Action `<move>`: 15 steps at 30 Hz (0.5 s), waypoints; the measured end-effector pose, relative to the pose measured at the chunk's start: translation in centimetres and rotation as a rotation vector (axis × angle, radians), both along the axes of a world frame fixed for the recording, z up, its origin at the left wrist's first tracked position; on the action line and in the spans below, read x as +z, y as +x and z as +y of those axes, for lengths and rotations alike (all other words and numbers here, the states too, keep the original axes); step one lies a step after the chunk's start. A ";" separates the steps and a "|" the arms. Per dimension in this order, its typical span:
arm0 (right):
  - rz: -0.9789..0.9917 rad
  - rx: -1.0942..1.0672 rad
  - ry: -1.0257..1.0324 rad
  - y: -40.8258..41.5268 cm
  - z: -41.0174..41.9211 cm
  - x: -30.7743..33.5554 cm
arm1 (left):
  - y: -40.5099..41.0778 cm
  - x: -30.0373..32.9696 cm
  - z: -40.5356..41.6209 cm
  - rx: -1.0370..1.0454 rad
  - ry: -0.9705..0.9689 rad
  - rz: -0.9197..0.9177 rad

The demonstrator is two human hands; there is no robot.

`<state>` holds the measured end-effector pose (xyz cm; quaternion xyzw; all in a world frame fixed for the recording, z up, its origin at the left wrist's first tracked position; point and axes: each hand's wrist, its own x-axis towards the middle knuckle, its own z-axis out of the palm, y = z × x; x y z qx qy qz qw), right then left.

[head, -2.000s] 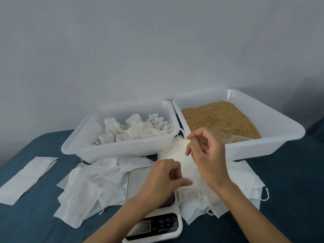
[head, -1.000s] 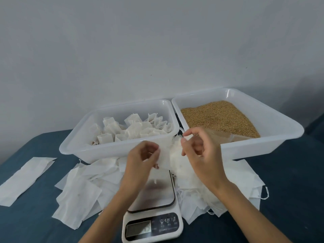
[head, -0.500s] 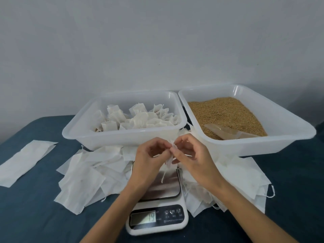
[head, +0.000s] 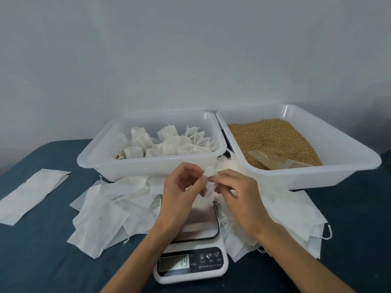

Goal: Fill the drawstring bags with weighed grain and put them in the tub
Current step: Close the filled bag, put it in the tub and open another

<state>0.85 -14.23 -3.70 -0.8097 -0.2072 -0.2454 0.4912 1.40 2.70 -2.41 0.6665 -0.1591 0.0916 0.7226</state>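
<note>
My left hand (head: 179, 192) and right hand (head: 239, 195) both pinch one small drawstring bag (head: 209, 182) above the scale (head: 191, 250) (display reads 19), near the tub (head: 148, 166) of filled bags.

A single head-worn camera is looking forward and down from just behind the scale (head: 191, 233), which is sitting close at the bottom centre. It is facing the wall (head: 190, 49) beyond the scale, with no second view sharing the scene.
</note>
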 end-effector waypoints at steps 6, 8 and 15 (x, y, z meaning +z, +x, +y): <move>0.255 0.130 0.578 0.6 -0.8 1.4 | 0.3 0.2 0.5 0.124 0.020 0.002; 0.302 0.164 0.638 0.5 -1.0 1.9 | 0.6 0.2 0.7 0.107 0.008 0.080; 0.349 0.161 0.650 0.3 -0.9 2.1 | 0.5 0.2 0.7 -0.175 -0.120 0.279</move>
